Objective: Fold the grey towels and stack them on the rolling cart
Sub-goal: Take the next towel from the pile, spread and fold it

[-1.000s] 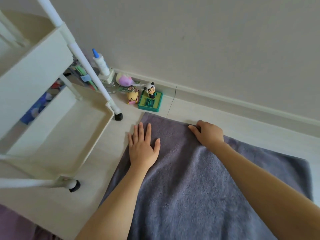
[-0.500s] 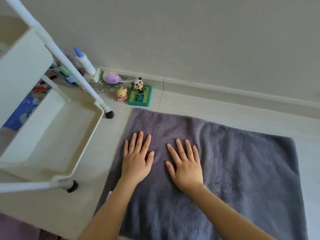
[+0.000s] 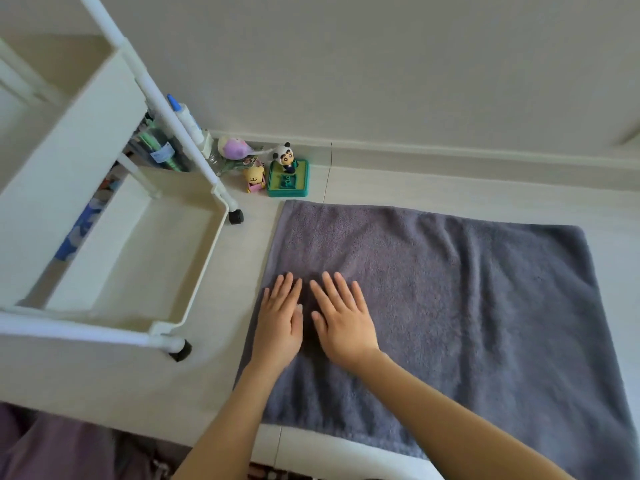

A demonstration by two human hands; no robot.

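So over the last second our right hand (image 3: 346, 323) has come off the far edge of the soft grey terry towel (image 3: 450, 306), where it was curled on the hem, and slid back toward us to sit flat right next to our left hand (image 3: 278, 323). The left one has drifted back a bit too. Both are palms-down, fingers spread, nothing pinched in either grip, just pressing on the left part of the towel, thumbs nearly touching.

We read that as a smoothing pass: the towel lies flat on the pale tiled floor (image 3: 450, 188), and the next fold hasn't begun. A few soft ridges run front to back near the middle, so it may need another sweep.

Edges look decent. The far hem runs roughly parallel to the skirting, and the left edge sits near the white plastic rolling cart (image 3: 138, 237) without touching it. The near-right corner runs out of frame, so we can't say how that end lies.

Room-wise: open floor past the towel's right side and beyond the far hem. The tight spot is the far-left corner, where the little panda figure on a green base (image 3: 287, 171) and the small yellow bear toy (image 3: 254, 178) sit just beside it. The cart's bottom tray looks empty, so stacking isn't started.
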